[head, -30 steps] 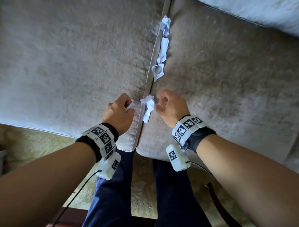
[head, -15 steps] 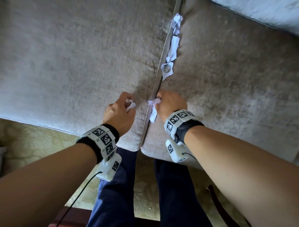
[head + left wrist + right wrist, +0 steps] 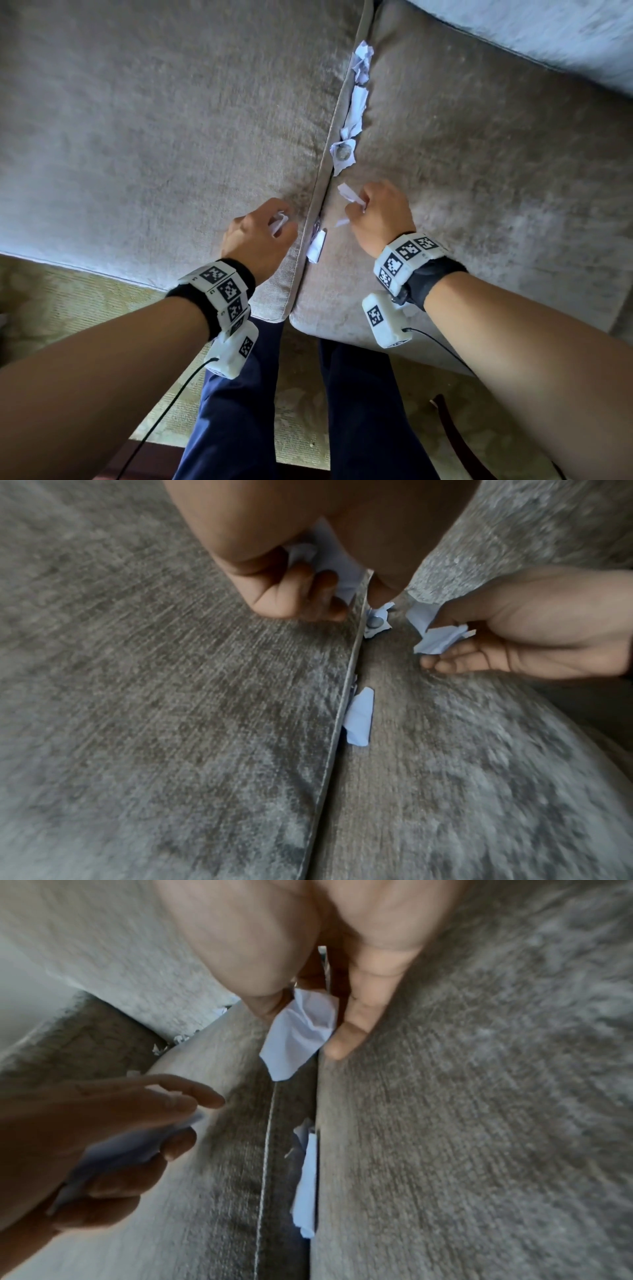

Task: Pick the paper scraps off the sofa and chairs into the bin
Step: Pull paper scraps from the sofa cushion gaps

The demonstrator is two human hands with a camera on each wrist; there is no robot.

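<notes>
We see both forearms reaching forward and down over the sofa (image 3: 144, 144), wrists bent so each hand hangs knuckles-up just off the seam between the two seat cushions. The left hand (image 3: 258, 236) sits over the left cushion beside the seam, fingers curled in around a crumpled white scrap (image 3: 278, 222); the left wrist view shows that paper bunched under the curled fingers (image 3: 301, 593). The right hand (image 3: 378, 214) hovers over the right cushion just across the seam, thumb and fingers pinching a second torn scrap (image 3: 349, 194) whose end sticks out toward the seam; in the right wrist view that piece (image 3: 298, 1031) hangs between thumb and forefinger. We cannot tell whether either hand touches the fabric. One flat scrap (image 3: 317, 247) lies in the seam between the two hands, near the cushions' front edge, partly tucked into the gap. Farther back along the same seam there are three more pieces in a row: a torn one with a round grey mark (image 3: 343, 154), a long folded strip (image 3: 356, 111), and a crumpled one (image 3: 363, 63) nearest the backrest. Both wrists carry black bands with white marker blocks (image 3: 226, 291). Below the cushions, dark blue trouser legs (image 3: 233, 418) stand on a pale patterned rug (image 3: 61, 308).
</notes>
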